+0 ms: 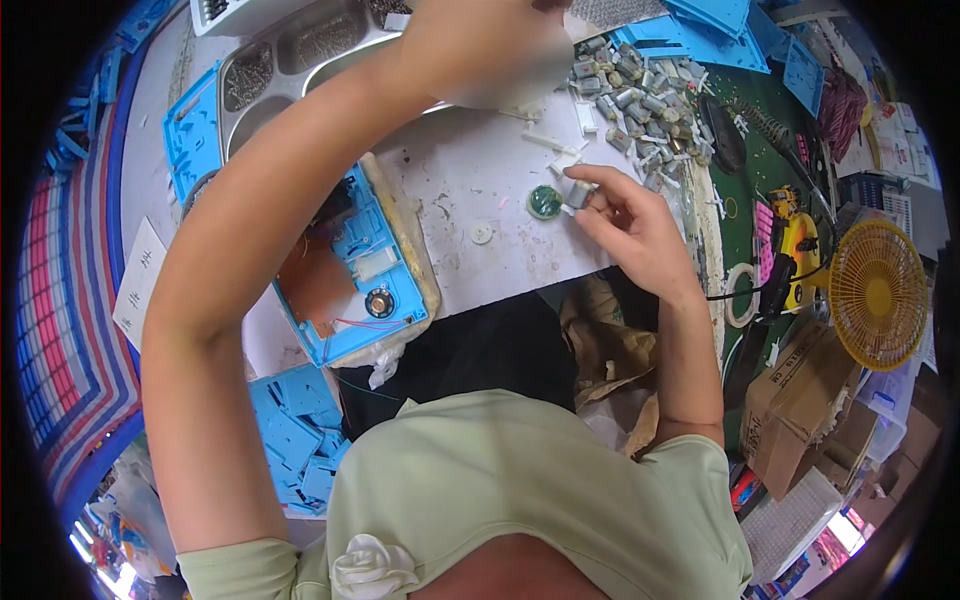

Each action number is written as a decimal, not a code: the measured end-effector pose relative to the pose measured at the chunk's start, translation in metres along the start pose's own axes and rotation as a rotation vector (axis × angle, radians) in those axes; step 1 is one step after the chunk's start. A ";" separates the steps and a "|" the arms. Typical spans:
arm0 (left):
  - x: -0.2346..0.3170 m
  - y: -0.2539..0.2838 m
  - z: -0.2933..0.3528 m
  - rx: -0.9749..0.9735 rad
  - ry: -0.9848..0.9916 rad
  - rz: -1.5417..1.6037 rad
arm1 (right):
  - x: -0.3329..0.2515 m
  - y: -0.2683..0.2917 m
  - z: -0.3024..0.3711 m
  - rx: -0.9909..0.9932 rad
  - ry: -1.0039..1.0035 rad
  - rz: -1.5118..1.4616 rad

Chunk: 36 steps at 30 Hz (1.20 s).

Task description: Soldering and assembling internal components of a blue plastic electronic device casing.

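My right hand (640, 232) pinches a small grey motor (579, 193) between thumb and fingers, a short white piece at its lower end. Just left of that motor, a small round dish of green stuff (543, 202) sits on the white tabletop (470, 270). My left arm stretches far forward across the table. The left hand (485, 50) is smeared by motion at the top edge, near the metal tray, its fingers hidden. Below that arm lies an open blue plastic casing (400, 300) on a padded base, with a round speaker (379, 302) and thin wires inside.
Many loose grey motors (640, 105) are heaped at the back right. A metal tray (290, 85) holds screws in its compartments. Blue plastic panels (295, 430) pile up at the lower left. A yellow fan (878, 295) and a cardboard box (800, 410) stand at the right.
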<state>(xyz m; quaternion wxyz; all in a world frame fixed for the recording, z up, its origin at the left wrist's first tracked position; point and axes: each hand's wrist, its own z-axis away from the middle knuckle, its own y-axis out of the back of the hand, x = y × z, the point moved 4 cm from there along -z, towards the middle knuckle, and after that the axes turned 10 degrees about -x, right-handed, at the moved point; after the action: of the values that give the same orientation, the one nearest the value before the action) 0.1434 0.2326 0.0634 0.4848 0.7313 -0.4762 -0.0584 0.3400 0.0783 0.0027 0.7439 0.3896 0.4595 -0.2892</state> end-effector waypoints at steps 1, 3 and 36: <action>0.013 0.013 0.013 -0.058 0.039 0.144 | 0.002 0.001 -0.001 -0.003 -0.013 0.055; 0.043 0.051 0.055 -0.148 0.109 0.281 | 0.006 0.000 -0.011 -0.028 -0.011 0.161; 0.114 0.062 0.261 0.031 0.623 0.691 | -0.051 -0.133 -0.027 -0.534 -0.097 -0.738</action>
<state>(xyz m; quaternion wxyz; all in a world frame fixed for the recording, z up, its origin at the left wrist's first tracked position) 0.0220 -0.0287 0.0174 0.5847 0.5197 -0.5244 0.3363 0.2019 0.0346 -0.0001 0.6863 -0.0196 0.5906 -0.4240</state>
